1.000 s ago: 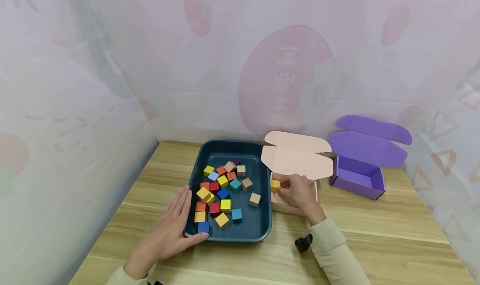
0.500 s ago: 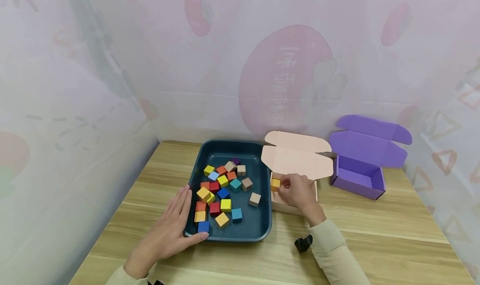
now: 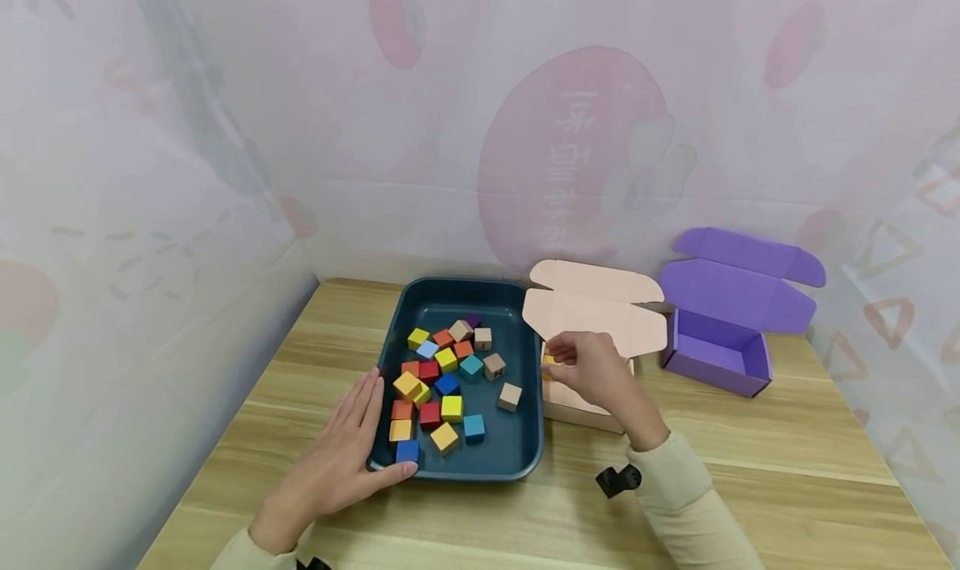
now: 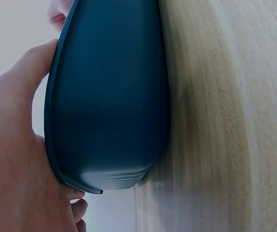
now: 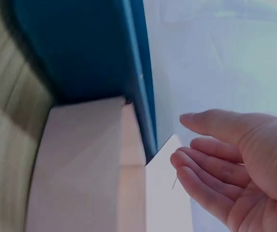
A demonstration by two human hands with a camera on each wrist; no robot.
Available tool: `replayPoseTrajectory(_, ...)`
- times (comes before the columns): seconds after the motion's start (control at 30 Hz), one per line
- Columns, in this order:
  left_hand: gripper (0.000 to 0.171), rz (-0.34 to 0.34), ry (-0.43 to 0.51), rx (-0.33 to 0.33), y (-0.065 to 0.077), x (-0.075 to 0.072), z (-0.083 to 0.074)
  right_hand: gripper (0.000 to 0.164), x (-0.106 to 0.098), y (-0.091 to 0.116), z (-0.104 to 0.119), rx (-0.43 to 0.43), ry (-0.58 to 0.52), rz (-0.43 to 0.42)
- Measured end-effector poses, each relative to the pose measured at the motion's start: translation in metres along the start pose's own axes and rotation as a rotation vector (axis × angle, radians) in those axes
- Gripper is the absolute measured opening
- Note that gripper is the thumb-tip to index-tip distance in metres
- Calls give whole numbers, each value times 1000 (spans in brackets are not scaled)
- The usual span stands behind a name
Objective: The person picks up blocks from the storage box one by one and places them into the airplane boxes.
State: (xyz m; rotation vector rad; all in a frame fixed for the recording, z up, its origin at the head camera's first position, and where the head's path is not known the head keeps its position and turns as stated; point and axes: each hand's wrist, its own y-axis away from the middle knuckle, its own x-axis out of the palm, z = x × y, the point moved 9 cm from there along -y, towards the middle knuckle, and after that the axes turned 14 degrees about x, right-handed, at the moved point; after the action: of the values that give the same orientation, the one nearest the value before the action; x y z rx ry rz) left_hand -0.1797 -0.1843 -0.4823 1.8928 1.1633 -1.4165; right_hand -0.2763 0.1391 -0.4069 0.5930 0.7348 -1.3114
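My left hand (image 3: 333,457) rests on the left rim and near corner of a dark blue tray (image 3: 517,470), its fingers straight. The tray's outer wall fills much of the left wrist view. Above the open peach cardboard box (image 3: 581,417) is my right hand (image 3: 600,374). In the right wrist view there is nothing between its thumb and bent fingers. An orange-yellow cube (image 3: 548,368) lies inside that box at its left end, partly hidden by the right hand. Several wooden cubes of mixed colours lie in the tray, among them a blue cube (image 3: 407,452) beside my left thumb.
Right of the peach box, an open purple box (image 3: 716,376) stands with its lid up. The peach box's raised lid (image 3: 585,316) leans behind it, close to the tray. A printed cloth (image 3: 420,170) hangs behind the wooden table (image 3: 750,478).
My right hand has let go of the orange-yellow cube in the peach box and lifted slightly, its thumb and fingers parting. The left hand and the tray keep their places.
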Motion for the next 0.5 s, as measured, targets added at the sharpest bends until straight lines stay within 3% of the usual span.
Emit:
replayPoseTrajectory(0.2,123,2,-2,-1,0,0,0,30,18,10,26,-75,34,137)
replayPoseTrajectory(0.5,123,3,-7,5,-1,0,0,36,67,21,49,-139,121,342)
